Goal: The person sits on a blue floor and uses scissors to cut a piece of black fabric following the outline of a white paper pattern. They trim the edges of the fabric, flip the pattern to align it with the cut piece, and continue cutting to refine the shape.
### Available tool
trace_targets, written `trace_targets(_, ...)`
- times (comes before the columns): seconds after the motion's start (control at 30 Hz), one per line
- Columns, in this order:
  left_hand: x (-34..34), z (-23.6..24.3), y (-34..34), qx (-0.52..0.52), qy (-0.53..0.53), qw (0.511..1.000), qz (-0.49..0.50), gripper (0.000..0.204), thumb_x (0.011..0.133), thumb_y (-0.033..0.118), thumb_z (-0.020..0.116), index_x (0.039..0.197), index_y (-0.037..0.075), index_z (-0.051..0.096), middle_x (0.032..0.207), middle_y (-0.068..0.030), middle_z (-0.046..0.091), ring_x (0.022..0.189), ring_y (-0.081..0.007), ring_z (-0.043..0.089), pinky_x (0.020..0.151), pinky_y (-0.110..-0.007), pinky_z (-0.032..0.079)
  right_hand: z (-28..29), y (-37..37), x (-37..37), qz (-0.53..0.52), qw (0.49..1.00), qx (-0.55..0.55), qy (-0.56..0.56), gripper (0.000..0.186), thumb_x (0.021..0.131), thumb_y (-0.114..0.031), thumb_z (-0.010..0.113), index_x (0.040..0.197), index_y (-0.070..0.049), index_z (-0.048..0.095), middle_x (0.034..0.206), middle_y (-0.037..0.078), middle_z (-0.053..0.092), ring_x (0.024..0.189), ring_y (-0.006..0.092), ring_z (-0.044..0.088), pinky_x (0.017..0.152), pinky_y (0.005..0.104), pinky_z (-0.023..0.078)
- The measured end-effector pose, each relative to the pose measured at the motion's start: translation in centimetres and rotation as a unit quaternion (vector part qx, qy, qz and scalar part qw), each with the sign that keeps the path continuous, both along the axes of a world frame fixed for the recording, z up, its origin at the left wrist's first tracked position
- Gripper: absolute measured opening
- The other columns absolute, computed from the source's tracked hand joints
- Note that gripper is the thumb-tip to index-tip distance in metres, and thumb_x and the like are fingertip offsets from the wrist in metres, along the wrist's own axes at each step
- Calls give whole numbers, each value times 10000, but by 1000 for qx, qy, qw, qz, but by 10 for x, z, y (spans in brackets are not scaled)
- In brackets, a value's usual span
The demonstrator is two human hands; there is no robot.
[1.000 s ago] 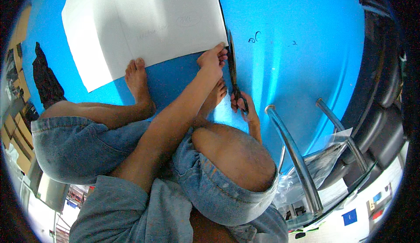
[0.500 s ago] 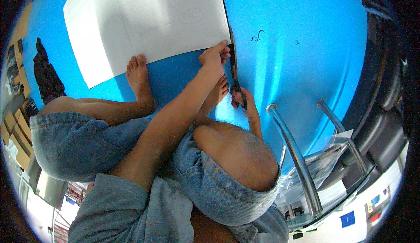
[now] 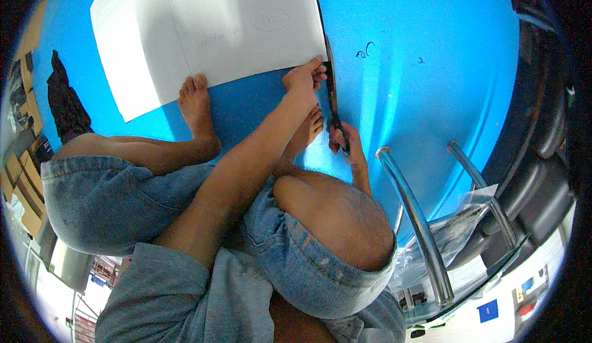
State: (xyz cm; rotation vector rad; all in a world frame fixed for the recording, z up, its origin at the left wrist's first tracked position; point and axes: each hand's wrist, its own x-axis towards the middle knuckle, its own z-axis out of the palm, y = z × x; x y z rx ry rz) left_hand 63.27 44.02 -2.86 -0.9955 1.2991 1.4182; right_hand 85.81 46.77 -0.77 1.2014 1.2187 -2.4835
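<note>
Head view, left fingers pinching paper, right fingers gripping scissors, clear plastic nearby

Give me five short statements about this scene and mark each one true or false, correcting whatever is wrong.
1. The right hand holds the scissors by the handles. True.
2. The left hand is at the left corner of the white sheet. False: it is at the near right corner.
3. The white sheet lies over a blue surface. True.
4. The person wears shoes. False: both feet are bare.
5. A shiny metal bar stands to the left of the right knee. False: it stands to the right of that knee.
</note>
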Motion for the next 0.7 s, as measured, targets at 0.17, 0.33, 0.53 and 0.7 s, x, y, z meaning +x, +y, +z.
trace_targets(0.17, 1, -5, 1, -10, -6, 1000, 1, 163, 799, 230, 772, 871, 113, 685, 759, -9, 674, 588, -117, 583, 509, -254, 411, 8, -1, -7, -6, 999, -5, -46, 332, 961, -375, 475, 805, -84, 513, 585, -33, 415, 453, 116, 408, 414, 274, 348)
trace_targets(0.33, 0, -5, 2, -14, -17, 1000, 10, 175, 790, 226, 781, 876, 110, 684, 751, -15, 677, 576, -121, 590, 489, -246, 409, 10, -4, -10, -9, 998, 3, -60, 243, 946, -266, 528, 786, -84, 509, 581, -25, 422, 444, 122, 421, 401, 291, 353)
trace_targets(0.53, 2, -5, 1, -8, -10, 1000, -3, 183, 794, 235, 782, 876, 109, 677, 777, -21, 681, 605, -120, 596, 504, -249, 420, 10, -6, -8, -16, 998, 4, -67, 224, 948, -235, 539, 781, -87, 517, 572, -14, 446, 437, 128, 455, 394, 295, 356)
trace_targets(0.7, 1, -1, -4, -13, 5, 1000, 4, 182, 794, 228, 782, 871, 105, 674, 781, -27, 680, 615, -125, 602, 508, -256, 420, 10, -7, -13, -10, 998, -9, -67, 231, 958, -247, 523, 795, -83, 533, 575, -10, 467, 435, 133, 467, 386, 285, 366)
